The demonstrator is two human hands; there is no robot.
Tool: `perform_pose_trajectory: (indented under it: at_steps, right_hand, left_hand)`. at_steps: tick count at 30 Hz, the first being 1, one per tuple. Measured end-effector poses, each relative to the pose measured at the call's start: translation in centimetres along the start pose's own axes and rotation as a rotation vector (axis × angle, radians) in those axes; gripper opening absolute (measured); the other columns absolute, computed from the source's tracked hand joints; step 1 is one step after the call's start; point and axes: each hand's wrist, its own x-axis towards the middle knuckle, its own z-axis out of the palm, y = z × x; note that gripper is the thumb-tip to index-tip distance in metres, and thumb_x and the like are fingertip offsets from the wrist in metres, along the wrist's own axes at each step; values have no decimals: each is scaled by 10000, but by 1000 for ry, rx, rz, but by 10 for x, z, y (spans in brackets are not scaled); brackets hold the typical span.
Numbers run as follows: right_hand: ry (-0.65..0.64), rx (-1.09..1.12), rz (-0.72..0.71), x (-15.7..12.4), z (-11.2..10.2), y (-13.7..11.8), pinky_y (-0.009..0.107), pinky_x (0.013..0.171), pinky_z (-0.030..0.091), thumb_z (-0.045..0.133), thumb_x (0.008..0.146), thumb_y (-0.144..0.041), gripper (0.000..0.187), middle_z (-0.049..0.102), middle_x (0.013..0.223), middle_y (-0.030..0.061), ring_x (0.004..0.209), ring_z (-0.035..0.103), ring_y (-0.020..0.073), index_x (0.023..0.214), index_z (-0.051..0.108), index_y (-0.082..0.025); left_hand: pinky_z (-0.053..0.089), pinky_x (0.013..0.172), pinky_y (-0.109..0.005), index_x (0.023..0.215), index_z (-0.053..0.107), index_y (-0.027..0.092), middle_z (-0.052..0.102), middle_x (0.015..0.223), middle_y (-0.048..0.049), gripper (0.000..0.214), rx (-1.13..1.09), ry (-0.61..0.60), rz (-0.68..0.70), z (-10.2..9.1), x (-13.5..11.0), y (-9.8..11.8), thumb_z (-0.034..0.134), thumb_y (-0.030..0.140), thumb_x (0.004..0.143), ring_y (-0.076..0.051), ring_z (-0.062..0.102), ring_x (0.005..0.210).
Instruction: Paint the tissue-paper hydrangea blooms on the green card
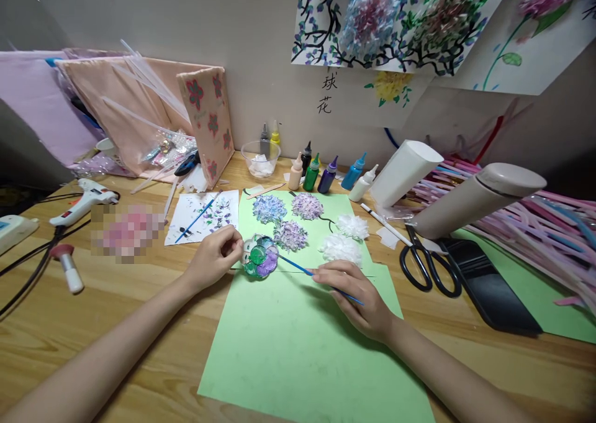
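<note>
In my right hand (356, 295) is a slim blue paintbrush (298, 265), pointing left. Its tip reaches the right side of a flower-shaped paint palette (259, 258) with green and purple paint in its wells. The curled fingers of my left hand (216, 255) pinch the palette's left rim. Just beyond lie blue-purple paper flowers (269, 209), others in purple (291, 235) and pink-purple (307, 205), and two white ones (342, 249), on green paper (302, 342).
Paint bottles (328, 174) stand along the back. A paint-stained sheet (202, 218) carries another brush (198, 217). Scissors (428, 268), a black phone-like slab (491, 286) and a thermos (475, 202) are at right. A glue gun (81, 202) and its cables lie left.
</note>
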Motion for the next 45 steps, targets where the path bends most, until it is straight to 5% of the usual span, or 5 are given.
perform_pose_trajectory:
  at_steps: [7,34,45]
  right_hand:
    - [121,-23,109,6,15,-4,363,812,506,394,904,-166,320,675,1028,64,980,605,203,1182,528,-250]
    - [16,53,234,12,18,-3,352,852,488,369,928,-172,301,614,1056,73,1032,552,198,1156,546,-258]
    - [164,51,145,6,16,-5,353,824,492,373,897,-128,293,643,992,69,975,562,201,1102,554,-232]
  left_hand:
    - [351,531,-237,681,482,188,519,620,21,148,-7,26,-10,2,1,-3,474,202,828,-122,448,561]
    - [351,527,-225,681,493,182,489,654,16,112,13,28,56,2,-1,-4,491,161,792,-112,445,570]
    - [342,526,-228,681,491,179,485,649,18,112,30,48,76,3,-1,-5,488,140,787,-112,432,561]
